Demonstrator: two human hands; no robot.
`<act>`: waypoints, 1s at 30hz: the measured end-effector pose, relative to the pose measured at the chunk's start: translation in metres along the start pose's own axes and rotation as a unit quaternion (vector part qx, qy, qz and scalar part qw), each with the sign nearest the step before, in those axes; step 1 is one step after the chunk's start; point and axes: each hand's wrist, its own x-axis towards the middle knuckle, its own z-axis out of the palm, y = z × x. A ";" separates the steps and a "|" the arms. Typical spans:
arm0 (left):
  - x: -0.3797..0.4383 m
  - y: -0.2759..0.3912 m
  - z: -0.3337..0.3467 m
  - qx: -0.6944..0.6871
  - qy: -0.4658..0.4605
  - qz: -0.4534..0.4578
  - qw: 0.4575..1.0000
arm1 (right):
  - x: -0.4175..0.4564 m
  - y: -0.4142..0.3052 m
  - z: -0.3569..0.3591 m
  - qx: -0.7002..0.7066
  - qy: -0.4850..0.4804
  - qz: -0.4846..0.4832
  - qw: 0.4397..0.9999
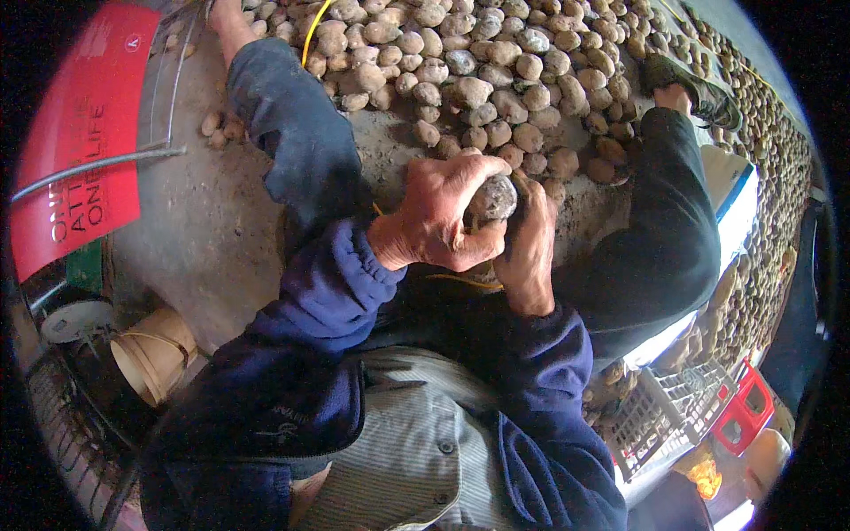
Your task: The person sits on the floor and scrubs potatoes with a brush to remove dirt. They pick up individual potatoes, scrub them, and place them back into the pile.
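Observation:
My left hand (441, 216) curls its thumb and fingers around a dirt-covered potato (495, 198) above my lap. Against the potato's right side rests my right hand (531, 245), its fingers bent; whether it holds anything of its own is hidden. Just beyond both hands, many potatoes (471, 93) lie spread over the dusty concrete floor between my feet. Some of them look greyish or whitish. A few smaller potatoes (219, 129) sit apart on the floor beside my left leg.
A red sign (86, 133) with writing and a metal rod stand at the left, above a beige bucket (156, 355) lying tilted. At the lower right are a grey plastic crate (671, 411) and a red crate (747, 411). A yellow cord (311, 33) crosses the potatoes.

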 end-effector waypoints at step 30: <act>-0.005 0.005 0.006 0.038 -0.003 -0.023 0.999 | 0.012 -0.027 -0.013 0.283 -0.012 0.350 0.893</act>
